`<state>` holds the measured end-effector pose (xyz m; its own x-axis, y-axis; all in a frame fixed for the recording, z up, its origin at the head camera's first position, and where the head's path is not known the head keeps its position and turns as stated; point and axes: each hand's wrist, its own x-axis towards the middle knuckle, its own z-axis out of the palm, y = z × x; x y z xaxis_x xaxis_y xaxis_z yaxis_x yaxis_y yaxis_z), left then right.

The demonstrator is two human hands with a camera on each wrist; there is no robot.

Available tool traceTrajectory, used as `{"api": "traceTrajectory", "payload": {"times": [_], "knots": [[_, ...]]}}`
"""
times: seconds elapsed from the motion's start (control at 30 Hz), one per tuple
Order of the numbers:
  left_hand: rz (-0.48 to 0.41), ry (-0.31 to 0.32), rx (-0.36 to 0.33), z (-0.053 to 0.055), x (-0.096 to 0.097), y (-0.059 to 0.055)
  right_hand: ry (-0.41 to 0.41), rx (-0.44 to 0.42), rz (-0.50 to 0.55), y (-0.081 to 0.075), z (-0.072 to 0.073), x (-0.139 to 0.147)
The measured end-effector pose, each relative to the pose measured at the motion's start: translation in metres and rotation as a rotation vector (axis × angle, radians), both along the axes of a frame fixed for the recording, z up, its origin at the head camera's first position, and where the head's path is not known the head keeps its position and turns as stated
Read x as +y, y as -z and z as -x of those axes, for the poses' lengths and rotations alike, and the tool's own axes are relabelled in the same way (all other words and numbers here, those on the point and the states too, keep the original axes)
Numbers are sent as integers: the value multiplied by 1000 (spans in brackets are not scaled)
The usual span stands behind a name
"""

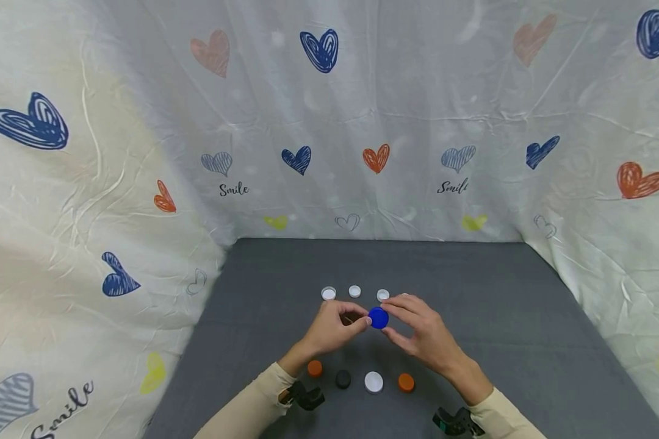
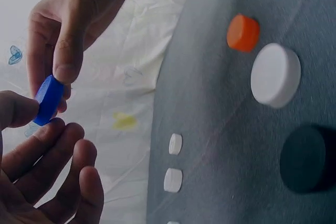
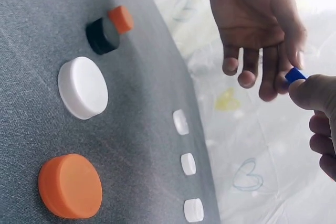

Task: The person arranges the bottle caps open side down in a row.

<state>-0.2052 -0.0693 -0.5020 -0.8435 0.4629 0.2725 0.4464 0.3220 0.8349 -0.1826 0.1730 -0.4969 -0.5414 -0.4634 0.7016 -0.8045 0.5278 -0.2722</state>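
Observation:
A round blue bottle cap [image 1: 379, 317] is held up above the table between both hands. My left hand [image 1: 334, 328] pinches its left edge with thumb and forefinger. My right hand [image 1: 427, 334] grips the opposite edge with thumb and fingertips. In the left wrist view the blue cap [image 2: 49, 99] is tilted on edge, and that hand's other fingers are loosely bent. Most of the blue cap [image 3: 295, 75] is hidden behind the right thumb in the right wrist view.
Nearer me on the grey table [image 1: 274, 274] lie an orange cap [image 1: 315, 368], a black cap [image 1: 343, 379], a large white cap [image 1: 373, 382] and another orange cap [image 1: 406, 383]. Small white caps [image 1: 354, 291] form a far row, one mostly behind the right hand. Patterned cloth [image 1: 373, 91] surrounds the table.

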Motion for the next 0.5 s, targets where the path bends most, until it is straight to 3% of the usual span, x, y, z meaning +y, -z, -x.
{"api": "traceTrajectory", "payload": {"times": [0.1, 0.3, 0.4, 0.5], "knots": [[48, -14, 144, 1, 0, 1, 11, 0, 0, 1, 0, 0], [184, -6, 512, 2, -1, 0, 30, -14, 13, 5, 0, 2], [231, 5, 633, 3, 1, 0, 27, -17, 22, 7, 0, 3], [261, 16, 701, 4, 4, -1, 28, -34, 28, 9, 1, 5]]}}
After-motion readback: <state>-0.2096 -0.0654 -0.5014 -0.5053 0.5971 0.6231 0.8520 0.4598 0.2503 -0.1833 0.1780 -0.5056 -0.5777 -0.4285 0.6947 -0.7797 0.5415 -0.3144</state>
